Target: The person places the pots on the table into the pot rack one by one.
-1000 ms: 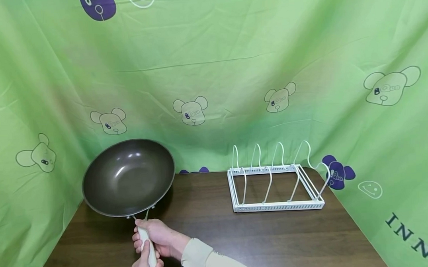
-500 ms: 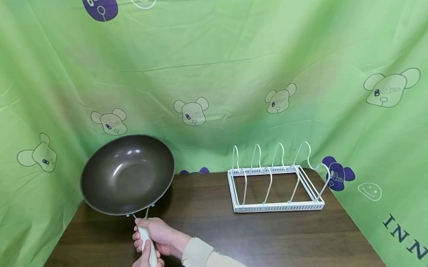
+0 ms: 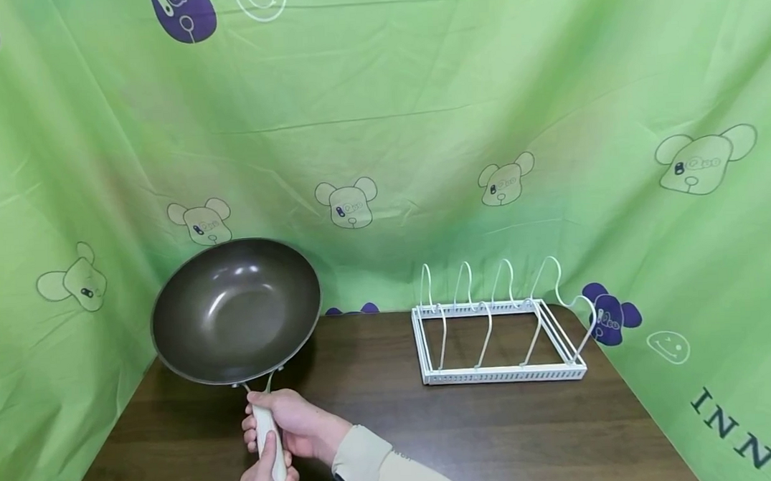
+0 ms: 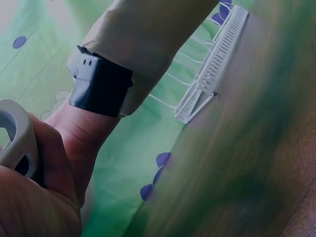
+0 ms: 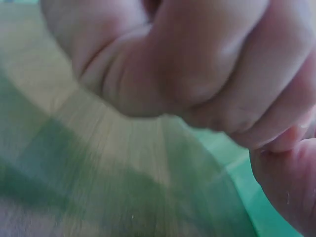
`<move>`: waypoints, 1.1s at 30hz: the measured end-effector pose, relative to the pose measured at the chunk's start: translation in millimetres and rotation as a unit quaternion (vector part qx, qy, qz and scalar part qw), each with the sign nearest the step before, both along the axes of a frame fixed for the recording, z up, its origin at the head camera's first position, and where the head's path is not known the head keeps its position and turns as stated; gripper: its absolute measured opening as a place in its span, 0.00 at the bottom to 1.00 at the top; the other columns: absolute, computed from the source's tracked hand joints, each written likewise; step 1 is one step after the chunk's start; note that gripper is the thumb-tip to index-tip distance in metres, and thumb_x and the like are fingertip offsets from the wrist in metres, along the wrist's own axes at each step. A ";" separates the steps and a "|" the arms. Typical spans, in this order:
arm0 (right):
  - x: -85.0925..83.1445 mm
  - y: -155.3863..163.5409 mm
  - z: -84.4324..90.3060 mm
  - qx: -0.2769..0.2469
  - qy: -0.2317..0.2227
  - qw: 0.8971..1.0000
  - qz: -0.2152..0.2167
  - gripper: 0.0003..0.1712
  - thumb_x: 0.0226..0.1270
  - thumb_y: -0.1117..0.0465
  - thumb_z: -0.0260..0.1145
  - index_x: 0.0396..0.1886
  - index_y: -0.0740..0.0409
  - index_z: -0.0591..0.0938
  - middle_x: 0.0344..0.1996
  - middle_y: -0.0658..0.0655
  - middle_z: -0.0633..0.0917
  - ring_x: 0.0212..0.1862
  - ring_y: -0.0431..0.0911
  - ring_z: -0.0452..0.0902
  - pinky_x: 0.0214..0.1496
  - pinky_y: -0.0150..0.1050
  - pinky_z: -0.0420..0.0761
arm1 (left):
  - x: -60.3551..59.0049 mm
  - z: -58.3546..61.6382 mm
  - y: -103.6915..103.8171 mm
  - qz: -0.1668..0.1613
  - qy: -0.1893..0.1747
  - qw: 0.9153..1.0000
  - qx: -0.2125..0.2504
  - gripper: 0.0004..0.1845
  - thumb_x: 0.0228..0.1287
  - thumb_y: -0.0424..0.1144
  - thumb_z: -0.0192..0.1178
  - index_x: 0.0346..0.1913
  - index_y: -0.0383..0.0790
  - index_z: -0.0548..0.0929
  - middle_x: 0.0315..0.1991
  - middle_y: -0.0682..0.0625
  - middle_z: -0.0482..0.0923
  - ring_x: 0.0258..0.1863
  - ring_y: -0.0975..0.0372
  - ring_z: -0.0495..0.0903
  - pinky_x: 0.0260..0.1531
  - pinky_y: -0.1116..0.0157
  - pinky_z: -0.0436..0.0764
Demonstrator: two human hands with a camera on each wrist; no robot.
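Note:
A dark wok (image 3: 236,311) with a pale handle (image 3: 264,421) is at the left in the head view, its inside tilted toward me. My right hand (image 3: 296,420) grips the upper handle, close to the metal prongs that join it to the pan. Lower down, my left hand (image 3: 260,479) holds the same handle, thumb along its top. The left wrist view shows the looped handle end (image 4: 19,133) beside my left hand (image 4: 34,212). Curled fingers of my right hand (image 5: 197,59) fill the top of the right wrist view, the left hand (image 5: 291,182) touching them.
A white wire pan rack (image 3: 504,374) with upright loops stands at the back right of the brown wooden table (image 3: 381,441). Green printed cloth (image 3: 407,153) hangs behind and along both sides. My right wrist carries a black camera mount (image 4: 101,84).
The wok's far rim has risen a little, so it tilts more toward me. Both hands keep their hold on the handle. The head view has shifted slightly.

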State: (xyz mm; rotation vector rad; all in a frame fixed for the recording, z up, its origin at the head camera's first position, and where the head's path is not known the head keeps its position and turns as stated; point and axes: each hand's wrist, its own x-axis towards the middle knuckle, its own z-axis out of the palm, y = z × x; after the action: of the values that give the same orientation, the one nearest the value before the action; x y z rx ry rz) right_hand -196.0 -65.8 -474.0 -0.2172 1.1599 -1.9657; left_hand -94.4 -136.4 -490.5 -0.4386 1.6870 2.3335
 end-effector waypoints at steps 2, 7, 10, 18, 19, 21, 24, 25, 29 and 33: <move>-0.4 1.0 0.8 -0.009 -0.007 1.000 0.005 0.13 0.78 0.54 0.52 0.31 0.55 0.71 0.22 0.49 0.72 0.24 0.39 0.68 0.28 0.30 0.75 | 0.8 1.0 1.1 -0.001 0.001 1.000 -0.002 0.30 0.78 0.65 0.37 0.25 0.46 0.70 0.14 0.55 0.67 0.12 0.66 0.68 0.17 0.72 0.72; -0.1 3.5 2.6 -0.022 -0.015 1.000 0.013 0.13 0.77 0.54 0.53 0.31 0.54 0.70 0.23 0.48 0.70 0.23 0.37 0.64 0.28 0.29 0.72 | 1.7 2.5 4.1 -0.003 0.007 1.000 0.004 0.30 0.78 0.65 0.38 0.24 0.47 0.70 0.14 0.55 0.67 0.12 0.66 0.68 0.17 0.72 0.72; 1.0 5.1 3.8 -0.021 -0.010 1.000 0.013 0.13 0.77 0.54 0.53 0.32 0.54 0.70 0.22 0.48 0.70 0.22 0.37 0.64 0.27 0.29 0.72 | 2.3 2.6 5.4 -0.001 0.011 1.000 0.007 0.29 0.79 0.63 0.39 0.24 0.47 0.70 0.14 0.55 0.67 0.12 0.66 0.68 0.17 0.72 0.73; 1.7 9.2 5.4 -0.029 0.007 1.000 0.009 0.13 0.78 0.53 0.53 0.32 0.54 0.70 0.23 0.47 0.70 0.23 0.37 0.64 0.27 0.29 0.73 | 1.6 0.8 9.3 0.011 0.021 1.000 0.007 0.28 0.79 0.61 0.42 0.24 0.46 0.71 0.13 0.55 0.67 0.12 0.66 0.67 0.16 0.71 0.72; 1.5 9.3 5.2 -0.029 0.009 1.000 0.007 0.13 0.78 0.53 0.54 0.32 0.54 0.70 0.23 0.47 0.70 0.23 0.37 0.64 0.27 0.29 0.73 | 1.6 0.7 9.8 0.014 0.022 1.000 0.006 0.28 0.79 0.61 0.42 0.24 0.46 0.71 0.13 0.54 0.67 0.12 0.65 0.67 0.16 0.71 0.72; 1.2 9.6 4.8 -0.030 0.012 0.999 0.004 0.13 0.78 0.53 0.54 0.32 0.53 0.70 0.23 0.47 0.70 0.23 0.37 0.64 0.27 0.29 0.73 | 1.8 1.0 11.1 0.019 0.025 1.000 0.000 0.28 0.79 0.61 0.42 0.24 0.45 0.71 0.13 0.54 0.67 0.11 0.65 0.67 0.16 0.71 0.72; 1.5 10.6 5.5 -0.028 0.018 0.999 -0.003 0.13 0.78 0.53 0.54 0.32 0.54 0.70 0.23 0.47 0.71 0.23 0.37 0.64 0.27 0.29 0.73 | 2.0 2.1 12.2 0.018 0.031 0.999 -0.008 0.28 0.79 0.60 0.42 0.24 0.45 0.71 0.13 0.54 0.67 0.10 0.65 0.67 0.15 0.71 0.72; 1.7 11.1 6.0 -0.028 0.019 0.999 -0.005 0.13 0.78 0.53 0.54 0.32 0.54 0.70 0.23 0.47 0.71 0.23 0.37 0.64 0.27 0.29 0.73 | 2.0 2.2 12.4 0.017 0.034 0.999 -0.011 0.28 0.80 0.60 0.42 0.24 0.45 0.71 0.13 0.54 0.67 0.10 0.65 0.67 0.15 0.71 0.72; 2.7 12.6 8.3 -0.028 0.024 0.999 -0.013 0.13 0.78 0.53 0.54 0.33 0.53 0.70 0.22 0.47 0.71 0.22 0.37 0.64 0.26 0.29 0.73 | 1.7 3.4 13.4 0.013 0.039 0.999 -0.015 0.27 0.80 0.58 0.42 0.25 0.44 0.71 0.13 0.54 0.67 0.10 0.65 0.67 0.14 0.71 0.72; 3.4 13.4 10.7 -0.030 0.028 0.999 -0.012 0.12 0.78 0.53 0.54 0.34 0.53 0.70 0.22 0.47 0.71 0.22 0.37 0.65 0.27 0.29 0.73 | 1.9 4.3 13.6 0.016 0.038 0.999 -0.016 0.27 0.81 0.57 0.42 0.25 0.44 0.70 0.13 0.54 0.67 0.10 0.65 0.67 0.14 0.70 0.72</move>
State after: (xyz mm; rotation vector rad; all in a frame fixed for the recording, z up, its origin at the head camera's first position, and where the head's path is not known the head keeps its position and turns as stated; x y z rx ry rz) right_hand -192.7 -52.4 -463.3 -0.2927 1.1451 -2.0276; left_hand -92.6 -122.8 -486.2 -0.3900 1.7653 2.3782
